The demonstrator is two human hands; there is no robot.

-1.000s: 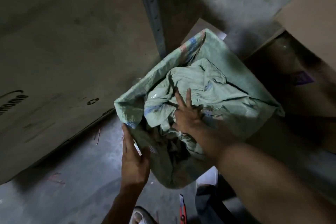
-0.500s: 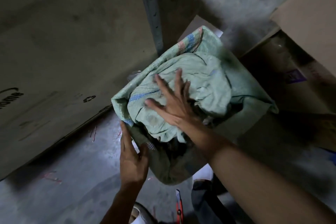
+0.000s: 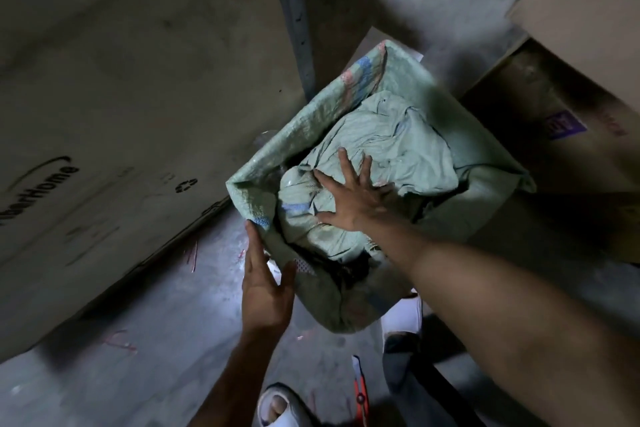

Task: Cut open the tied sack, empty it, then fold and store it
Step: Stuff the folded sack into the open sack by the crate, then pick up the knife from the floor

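A large green woven sack point(image 3: 332, 121) stands open on the concrete floor, its mouth toward me. Inside lies a crumpled green sack point(image 3: 391, 146) of the same cloth. My right hand point(image 3: 353, 198) lies flat on that crumpled sack, fingers spread, pressing it down. My left hand point(image 3: 266, 284) rests against the outside of the big sack's near left rim, fingers straight, thumb apart, not gripping. A red-and-white box cutter point(image 3: 360, 388) lies on the floor near my feet.
A big cardboard box point(image 3: 114, 107) leans at the left, a metal shelf post point(image 3: 294, 10) stands behind the sack, and more cardboard boxes point(image 3: 575, 55) are stacked at the right. My white sandals point(image 3: 277, 406) show at the bottom edge.
My right hand has pushed the crumpled sack deeper into the big sack and now lies flatter on it. My left hand stays at the near rim.
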